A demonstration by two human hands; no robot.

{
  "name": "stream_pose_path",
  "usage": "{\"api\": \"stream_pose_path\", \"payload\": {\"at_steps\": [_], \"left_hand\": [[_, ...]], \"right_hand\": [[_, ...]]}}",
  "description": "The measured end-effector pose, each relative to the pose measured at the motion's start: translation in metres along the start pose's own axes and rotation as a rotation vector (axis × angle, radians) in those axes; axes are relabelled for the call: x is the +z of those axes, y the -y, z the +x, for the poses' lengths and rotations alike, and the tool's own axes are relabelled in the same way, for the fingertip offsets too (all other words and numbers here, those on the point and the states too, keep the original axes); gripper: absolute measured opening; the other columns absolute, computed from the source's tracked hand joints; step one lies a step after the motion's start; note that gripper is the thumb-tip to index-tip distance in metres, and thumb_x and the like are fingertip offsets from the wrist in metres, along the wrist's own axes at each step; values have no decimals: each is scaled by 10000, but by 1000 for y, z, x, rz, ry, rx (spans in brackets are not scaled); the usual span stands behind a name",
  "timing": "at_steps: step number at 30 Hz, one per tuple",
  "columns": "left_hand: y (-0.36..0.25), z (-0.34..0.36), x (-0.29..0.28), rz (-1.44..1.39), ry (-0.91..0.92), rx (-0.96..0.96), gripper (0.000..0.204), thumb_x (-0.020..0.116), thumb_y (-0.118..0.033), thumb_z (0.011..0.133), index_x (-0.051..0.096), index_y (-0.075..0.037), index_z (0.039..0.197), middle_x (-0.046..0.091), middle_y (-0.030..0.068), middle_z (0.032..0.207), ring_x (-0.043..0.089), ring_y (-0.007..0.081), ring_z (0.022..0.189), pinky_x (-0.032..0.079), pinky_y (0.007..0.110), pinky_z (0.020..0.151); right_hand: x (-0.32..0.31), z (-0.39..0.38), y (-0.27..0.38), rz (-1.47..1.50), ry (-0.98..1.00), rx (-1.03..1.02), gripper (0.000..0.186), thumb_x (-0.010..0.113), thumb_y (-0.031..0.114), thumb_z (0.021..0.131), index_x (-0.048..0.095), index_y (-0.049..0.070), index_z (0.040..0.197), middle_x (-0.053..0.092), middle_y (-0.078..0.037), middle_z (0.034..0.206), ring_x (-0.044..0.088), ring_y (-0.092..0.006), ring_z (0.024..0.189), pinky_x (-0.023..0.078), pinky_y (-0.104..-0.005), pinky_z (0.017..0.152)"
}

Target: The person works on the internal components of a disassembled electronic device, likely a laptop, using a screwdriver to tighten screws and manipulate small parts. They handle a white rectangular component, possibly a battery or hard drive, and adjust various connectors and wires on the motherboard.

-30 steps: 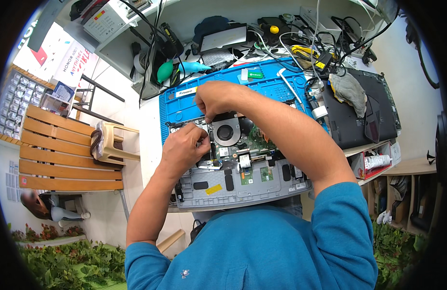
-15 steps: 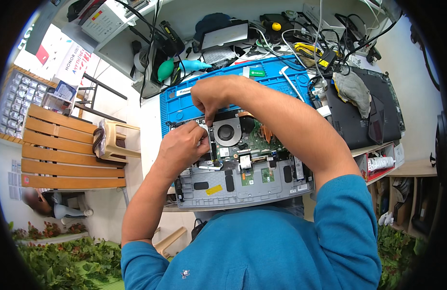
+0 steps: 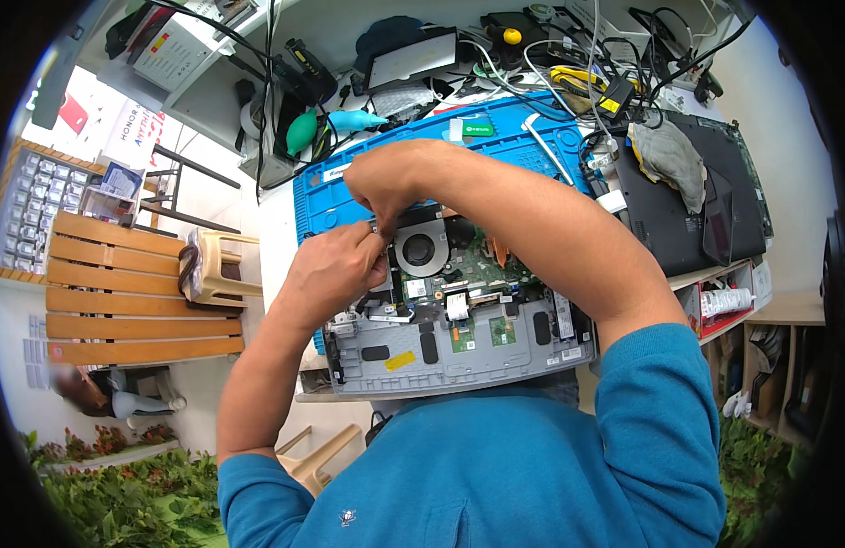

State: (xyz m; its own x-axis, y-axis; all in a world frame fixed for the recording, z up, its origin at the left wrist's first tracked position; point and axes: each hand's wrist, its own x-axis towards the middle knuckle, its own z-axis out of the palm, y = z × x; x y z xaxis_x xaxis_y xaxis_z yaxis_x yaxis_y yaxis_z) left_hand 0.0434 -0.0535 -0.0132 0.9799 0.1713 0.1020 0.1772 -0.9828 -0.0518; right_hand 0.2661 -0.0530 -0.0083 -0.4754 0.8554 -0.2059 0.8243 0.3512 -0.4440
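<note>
An opened laptop (image 3: 422, 356) with its green circuit board, copper heat pipes and round fan (image 3: 420, 248) exposed rests at the desk's front. Just left of the fan, my left hand (image 3: 340, 267) has curled fingers at the laptop's upper left corner. My right hand (image 3: 386, 178) reaches over from above, fingers bent down to that same spot, close beside the left fingertips. What either set of fingertips grips is hidden. A blue silicone repair mat (image 3: 317, 205) lies behind and under the laptop.
Behind are a green air blower (image 3: 300, 132), cables, tools and a small screen (image 3: 409, 62). A black laptop (image 3: 665, 242) with a grey cloth (image 3: 669, 164) lies right. At left are a wooden bench (image 3: 139, 324), plastic chair (image 3: 212, 265) and, farther back, a seated person (image 3: 130, 402).
Both hands appear slightly farther left in the picture and remain bent at the laptop's upper left corner. The surroundings have shifted a little as the view moved.
</note>
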Motion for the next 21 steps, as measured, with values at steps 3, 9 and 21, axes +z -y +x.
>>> {"api": "stream_pose_path", "payload": {"at_steps": [3, 9, 21], "left_hand": [[0, 7, -3, -56, -9, 54, 222, 861, -155, 855, 745, -121, 1040, 673, 55, 939, 737, 268, 868, 613, 406, 744], [10, 8, -8, -70, 68, 164, 184, 825, -143, 906, 769, -122, 1080, 722, 37, 1043, 746, 261, 943, 625, 398, 764], [22, 18, -20, -20, 209, 255, 133, 701, -88, 954, 748, -96, 1079, 721, 28, 1165, 726, 242, 1088, 643, 396, 824]], "right_hand": [[-2, -3, 2, 9, 31, 54, 377, 997, 268, 690, 842, -4, 900, 818, -168, 865, 801, -325, 793, 617, -467, 687], [4, -2, 2, -63, -42, 31, 398, 1017, 289, 691, 860, 15, 934, 835, -163, 913, 808, -330, 842, 622, -478, 755], [-1, -3, 5, -51, 28, 63, 342, 1010, 225, 730, 854, 10, 945, 840, -154, 918, 813, -310, 842, 621, -457, 733]]}}
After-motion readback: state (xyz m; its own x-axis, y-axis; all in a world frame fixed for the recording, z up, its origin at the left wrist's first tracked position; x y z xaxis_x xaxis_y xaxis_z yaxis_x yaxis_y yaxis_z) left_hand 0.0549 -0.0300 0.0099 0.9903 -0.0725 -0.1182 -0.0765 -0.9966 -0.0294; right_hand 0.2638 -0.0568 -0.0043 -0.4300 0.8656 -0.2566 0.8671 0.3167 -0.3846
